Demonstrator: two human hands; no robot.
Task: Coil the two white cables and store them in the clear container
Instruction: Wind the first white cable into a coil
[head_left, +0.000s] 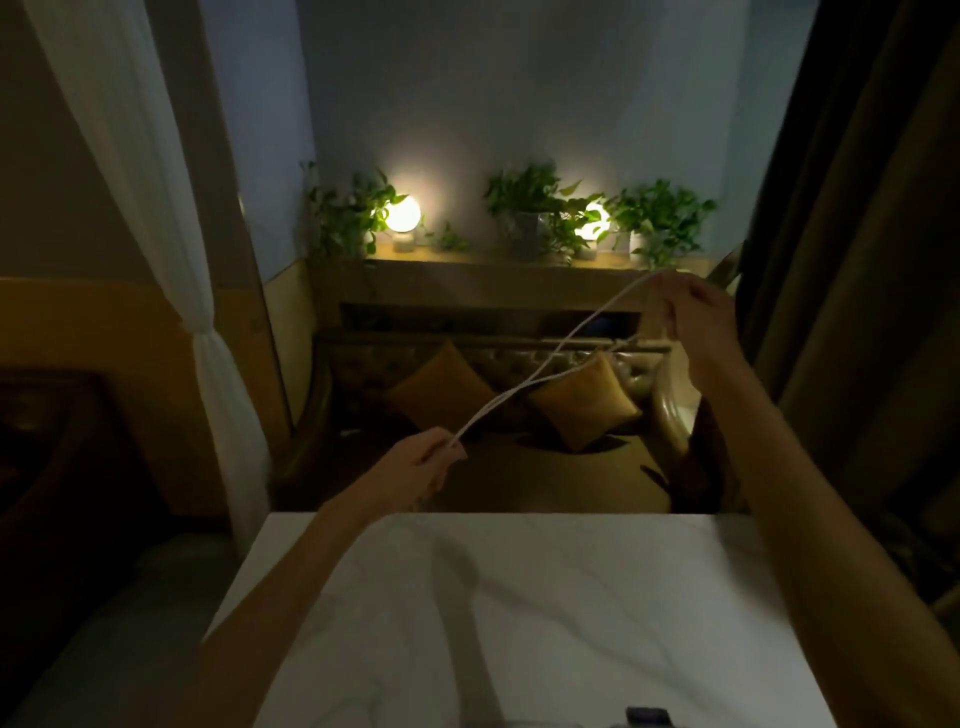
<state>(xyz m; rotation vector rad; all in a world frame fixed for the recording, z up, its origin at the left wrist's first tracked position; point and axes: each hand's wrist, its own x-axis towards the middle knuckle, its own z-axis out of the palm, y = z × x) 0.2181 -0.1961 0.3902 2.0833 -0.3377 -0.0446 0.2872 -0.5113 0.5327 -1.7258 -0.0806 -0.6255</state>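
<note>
A white cable (540, 366) stretches in the air above the far edge of the table, folded into two strands that run side by side. My left hand (423, 460) is shut on its lower end, just beyond the table's far edge. My right hand (693, 312) is raised higher and further right, pinching the upper end. The strands part a little near my right hand. I can make out only this one cable. The clear container is not clearly visible; only a faint pale rim shows at the bottom edge.
A white marble table (519, 613) fills the lower view, with a small dark object (647, 714) at its near edge. Beyond it stands a sofa with two yellow cushions (584, 402). A shelf with plants and two lit lamps (402, 214) runs behind. Curtains hang left and right.
</note>
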